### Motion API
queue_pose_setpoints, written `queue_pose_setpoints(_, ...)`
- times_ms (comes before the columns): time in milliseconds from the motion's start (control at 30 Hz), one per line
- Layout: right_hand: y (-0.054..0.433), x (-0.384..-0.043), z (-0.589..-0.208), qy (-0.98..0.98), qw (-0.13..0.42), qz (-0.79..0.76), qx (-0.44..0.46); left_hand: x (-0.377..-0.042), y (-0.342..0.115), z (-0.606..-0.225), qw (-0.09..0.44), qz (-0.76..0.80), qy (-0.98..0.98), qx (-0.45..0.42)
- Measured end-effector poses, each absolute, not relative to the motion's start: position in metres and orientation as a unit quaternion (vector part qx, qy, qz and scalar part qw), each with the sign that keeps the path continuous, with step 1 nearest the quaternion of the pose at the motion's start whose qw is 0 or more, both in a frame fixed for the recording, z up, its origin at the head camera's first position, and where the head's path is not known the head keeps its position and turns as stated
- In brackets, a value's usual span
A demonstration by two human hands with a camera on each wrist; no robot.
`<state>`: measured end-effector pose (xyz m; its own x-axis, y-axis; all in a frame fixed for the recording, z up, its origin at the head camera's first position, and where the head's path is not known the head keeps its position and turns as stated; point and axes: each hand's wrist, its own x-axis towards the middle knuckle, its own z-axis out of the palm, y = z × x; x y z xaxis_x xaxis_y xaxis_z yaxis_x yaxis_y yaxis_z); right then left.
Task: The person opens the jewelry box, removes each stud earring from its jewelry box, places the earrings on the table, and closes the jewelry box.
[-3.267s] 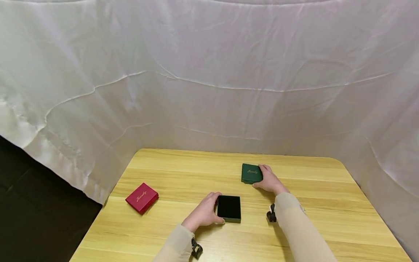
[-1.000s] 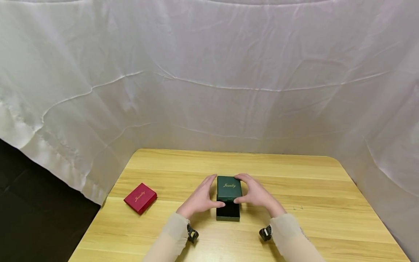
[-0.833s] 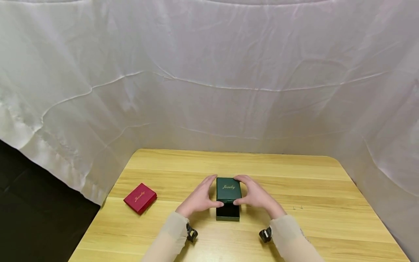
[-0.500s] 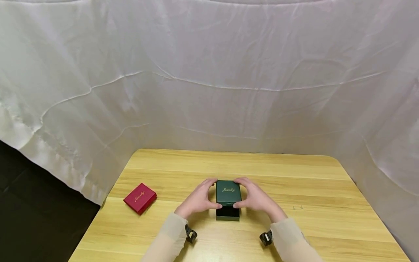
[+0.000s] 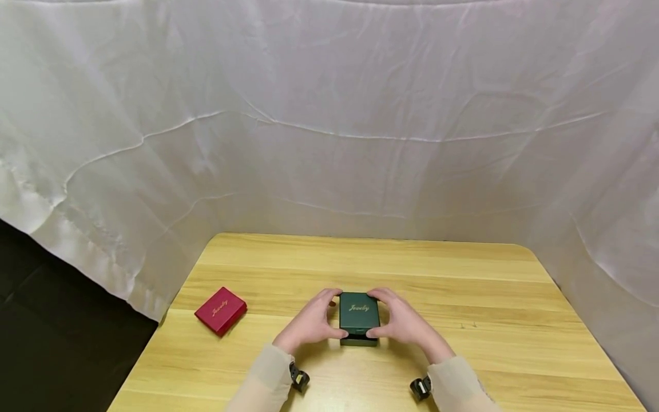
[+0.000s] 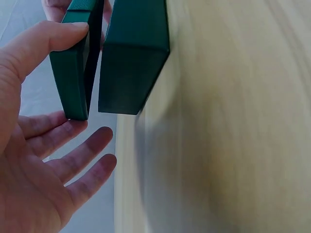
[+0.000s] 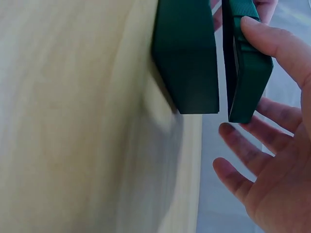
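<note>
A dark green lid with gold "Jewelry" lettering hangs just over its matching green box base. My left hand pinches the lid's left side, thumb at the near edge and fingers at the far edge. On the opposite side my right hand grips it the same way. Both wrist views show a narrow gap between the lid and the base, which stands on the table. Remaining fingers of each hand spread loosely beside the box. The base's inside is hidden under the lid.
A closed red box, also marked "Jewelry", lies turned at an angle on the left of the wooden table. A pale curtain hangs behind and around the table. Something black lies beyond the left edge.
The lid was first at the back right by the right hand; both hands then brought it above the base. Since then it has moved nearer and lower, covering more of the base.
</note>
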<state>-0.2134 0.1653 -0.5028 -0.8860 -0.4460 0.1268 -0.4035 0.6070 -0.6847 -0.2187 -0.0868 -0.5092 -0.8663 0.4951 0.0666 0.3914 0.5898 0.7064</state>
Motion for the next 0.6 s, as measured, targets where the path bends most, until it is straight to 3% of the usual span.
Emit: queue_pose_setpoints(600,0.1626,-0.2047,-0.5108,0.890,0.042,-0.390,-0.232,-0.2111,-0.0849,-0.5175,0.075,0.404,0.879,0.241)
